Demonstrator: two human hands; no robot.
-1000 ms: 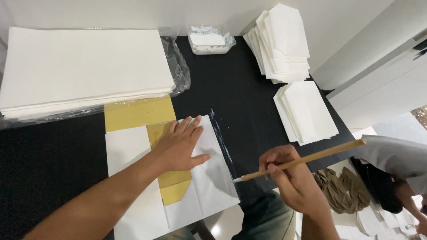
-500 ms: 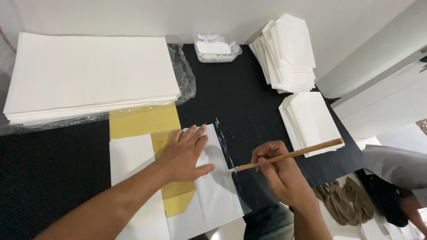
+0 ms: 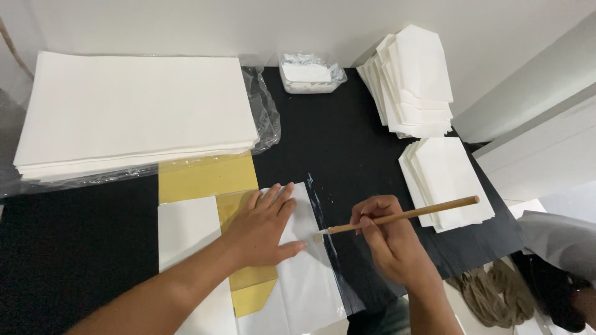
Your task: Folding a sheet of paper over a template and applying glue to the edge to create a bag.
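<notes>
Black table [image 3: 347, 142], flat white paper [image 3: 310, 273], wooden brush [image 3: 397, 217]

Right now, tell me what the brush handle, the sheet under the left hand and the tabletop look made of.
Brush handle, held by the right hand: looks like plain wood or bamboo, tan, matte and round. Sheet under the left hand: white matte paper with sharp fold lines. The panel beneath looks like yellow card. Tabletop: black and dull, with a wet sheen beside the sheet's edge; material unclear.
</notes>
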